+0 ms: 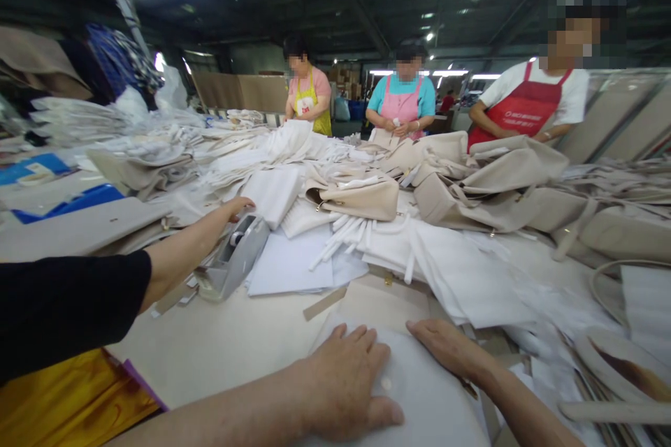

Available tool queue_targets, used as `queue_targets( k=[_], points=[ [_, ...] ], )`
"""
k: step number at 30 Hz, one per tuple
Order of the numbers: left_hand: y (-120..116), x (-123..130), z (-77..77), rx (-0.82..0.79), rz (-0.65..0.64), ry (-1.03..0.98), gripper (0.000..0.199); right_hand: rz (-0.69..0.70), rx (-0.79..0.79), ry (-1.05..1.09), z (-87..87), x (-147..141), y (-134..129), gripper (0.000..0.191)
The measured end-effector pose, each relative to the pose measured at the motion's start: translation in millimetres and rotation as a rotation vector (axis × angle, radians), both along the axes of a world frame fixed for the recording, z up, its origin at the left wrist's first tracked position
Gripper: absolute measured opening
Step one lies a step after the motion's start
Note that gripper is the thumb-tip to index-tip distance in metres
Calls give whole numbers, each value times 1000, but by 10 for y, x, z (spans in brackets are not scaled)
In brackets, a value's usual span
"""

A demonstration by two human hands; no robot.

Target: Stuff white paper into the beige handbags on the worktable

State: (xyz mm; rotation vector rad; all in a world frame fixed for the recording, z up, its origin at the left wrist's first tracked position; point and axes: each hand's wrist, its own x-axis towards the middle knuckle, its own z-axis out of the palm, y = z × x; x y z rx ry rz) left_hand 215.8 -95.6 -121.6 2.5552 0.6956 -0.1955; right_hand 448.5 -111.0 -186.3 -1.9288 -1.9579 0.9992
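while the left hand and right hand lie with grips spread wide and empty, both rest flat on a white panel on the tabletop.

The handbags are beige, the cloth white, the tape dispenser grey, the nearest apron red.

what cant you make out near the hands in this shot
Head view:
- White sheet under the left hand and right hand: the hands cover part of it, and the bottom edge cuts it off.
- Far co-worker's hands: too small to tell what they hold, partly behind beige bags.
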Motion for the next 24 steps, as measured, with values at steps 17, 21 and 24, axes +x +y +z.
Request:
queue_targets(
  k=[17,21,24],
  points=[
    [-4,-89,-125,22,-40,-67,87,-106,9,-198,-176,56,-139,45],
    [-2,-86,-101,-6,-47,-67,87,-127,47,-374,90,21,-185,37],
    [-2,-85,-97,-2,-42,-74,86,-96,262,-523,356,-201,-221,35]
  ],
)
